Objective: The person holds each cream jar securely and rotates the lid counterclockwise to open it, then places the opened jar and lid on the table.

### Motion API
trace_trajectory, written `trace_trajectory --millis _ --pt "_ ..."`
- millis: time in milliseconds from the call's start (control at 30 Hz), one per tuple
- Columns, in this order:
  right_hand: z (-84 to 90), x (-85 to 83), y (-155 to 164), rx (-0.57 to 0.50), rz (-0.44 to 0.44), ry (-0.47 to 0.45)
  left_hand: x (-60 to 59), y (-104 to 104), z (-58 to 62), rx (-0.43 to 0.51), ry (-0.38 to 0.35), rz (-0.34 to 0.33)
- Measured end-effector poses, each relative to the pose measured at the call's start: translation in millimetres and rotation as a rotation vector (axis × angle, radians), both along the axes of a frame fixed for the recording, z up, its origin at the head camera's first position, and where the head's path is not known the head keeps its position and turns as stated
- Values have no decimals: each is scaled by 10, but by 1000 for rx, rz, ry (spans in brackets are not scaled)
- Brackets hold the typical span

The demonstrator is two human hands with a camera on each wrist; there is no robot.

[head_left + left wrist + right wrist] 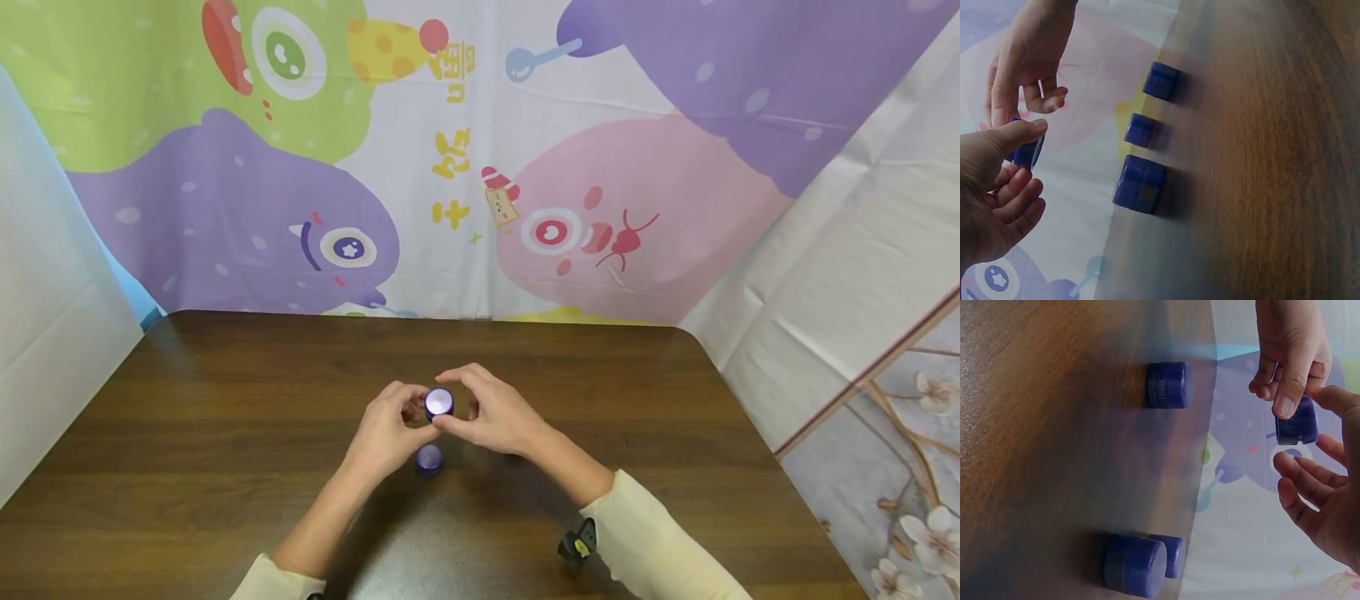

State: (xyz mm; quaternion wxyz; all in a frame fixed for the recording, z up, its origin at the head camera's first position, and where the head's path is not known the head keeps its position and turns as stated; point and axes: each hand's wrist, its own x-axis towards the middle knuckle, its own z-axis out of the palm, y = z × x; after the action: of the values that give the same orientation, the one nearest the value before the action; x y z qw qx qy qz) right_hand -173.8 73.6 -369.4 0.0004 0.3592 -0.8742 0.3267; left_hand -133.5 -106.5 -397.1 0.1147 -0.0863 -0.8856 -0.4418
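Head view: shows a held jar (439, 402), small and dark blue with a round, pale, shiny top, raised over a brown wood-grain bench (225, 417), between left hand (382, 425) and right hand (495, 412). Appears clear of the bench in both wrist views.

Left grip: pinches the held jar between thumb and bent fingers.

Right grip: spreads thumb and index about the held jar, with thumb at the near edge and index close to the far edge; cannot tell whether pressed firmly on it or only beside it.

Right wrist view: gives three more dark-blue jars on the bench, below both hands. Has a lettered jar (1169, 385) well apart from the others, then a wide jar (1135, 565) partly in front of a small jar (1174, 556); cannot tell whether touching.

Left wrist view: also gives three on the bench, here in a row with gaps between.

Head view again: shows one bench jar (429, 461) plainly, just nearer the person than the held jar.

Surroundings: include cream sleeves (660, 542) on both forearms, a dark device (577, 546) at the right cuff and, beyond the bench, a white backdrop (420, 167) with green, violet and pink cartoon figures.
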Motion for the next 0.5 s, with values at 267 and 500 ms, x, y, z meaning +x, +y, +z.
trace_trajectory --millis 267,500 --pt "24 -25 -57 50 -14 59 -10 -9 -1 -1 -15 -8" --pt "69 -59 -104 117 -15 85 -13 -16 -2 1 -3 -13"
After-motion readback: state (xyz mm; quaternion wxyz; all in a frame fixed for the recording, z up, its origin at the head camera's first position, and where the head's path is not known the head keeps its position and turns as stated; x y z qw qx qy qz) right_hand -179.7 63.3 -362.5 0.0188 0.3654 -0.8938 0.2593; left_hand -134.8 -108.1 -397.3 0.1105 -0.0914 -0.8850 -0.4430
